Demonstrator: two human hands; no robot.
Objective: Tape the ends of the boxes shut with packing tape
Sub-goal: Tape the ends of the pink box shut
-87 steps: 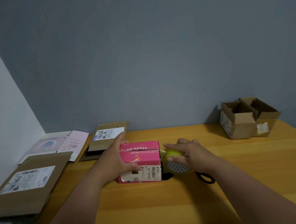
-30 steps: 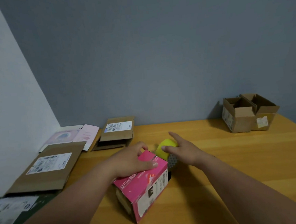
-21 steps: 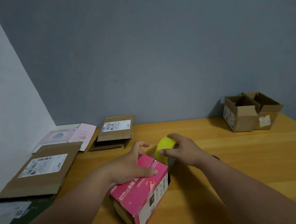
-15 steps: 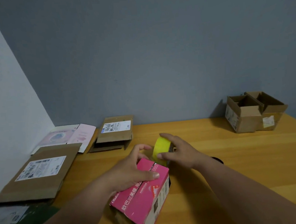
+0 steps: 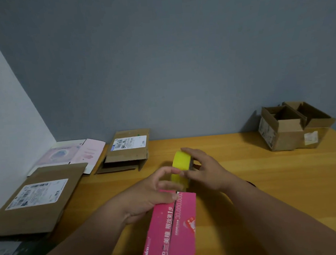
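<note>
A pink box lies lengthwise in front of me on the wooden table, its top seam running away from me. My left hand grips the box's far left corner, thumb on the top near the seam, fingers reaching toward the tape. My right hand holds a yellow roll of packing tape upright on edge just beyond the box's far end. Whether a strip is pulled off the roll is unclear.
Two open brown cartons stand at the back right. A flattened brown carton with a label lies at the back middle, another flat carton at the left, and pink flattened packaging behind it. A dark object peeks from behind my right wrist.
The pink box has been turned from crosswise to lengthwise and pulled toward me. My right hand has lifted the tape roll on edge to the box's far end.
</note>
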